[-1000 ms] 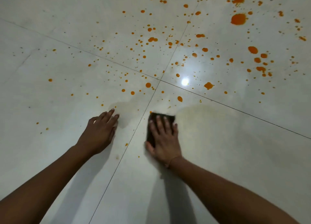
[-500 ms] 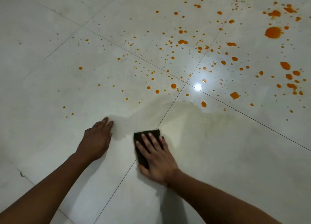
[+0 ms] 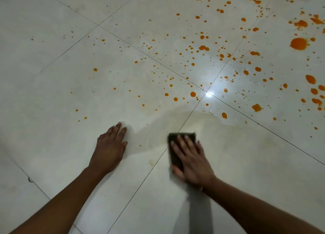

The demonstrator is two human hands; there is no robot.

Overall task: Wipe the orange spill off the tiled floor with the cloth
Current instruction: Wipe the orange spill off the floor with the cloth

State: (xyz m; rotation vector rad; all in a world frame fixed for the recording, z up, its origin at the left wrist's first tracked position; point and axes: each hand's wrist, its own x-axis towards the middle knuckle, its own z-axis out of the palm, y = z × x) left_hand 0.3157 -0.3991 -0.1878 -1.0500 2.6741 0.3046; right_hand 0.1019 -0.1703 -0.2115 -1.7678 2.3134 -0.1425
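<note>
A dark folded cloth lies flat on the pale tiled floor, just right of a grout line. My right hand presses down on it with fingers spread; the palm hides the cloth's near part. My left hand rests flat on the tile to the left, fingers together, holding nothing. Orange spill drops dot the floor beyond both hands, with bigger blots at the far right. A dull wet smear spreads around the cloth.
Dark grout lines cross just beyond the cloth, near a bright light reflection. A small chip marks a grout line at the near left. Small orange specks lie between my hands.
My right hand slid the cloth toward me and left, then back to the right of the grout line. The view shifted left and the wet smear grew. My left hand stayed planted.
</note>
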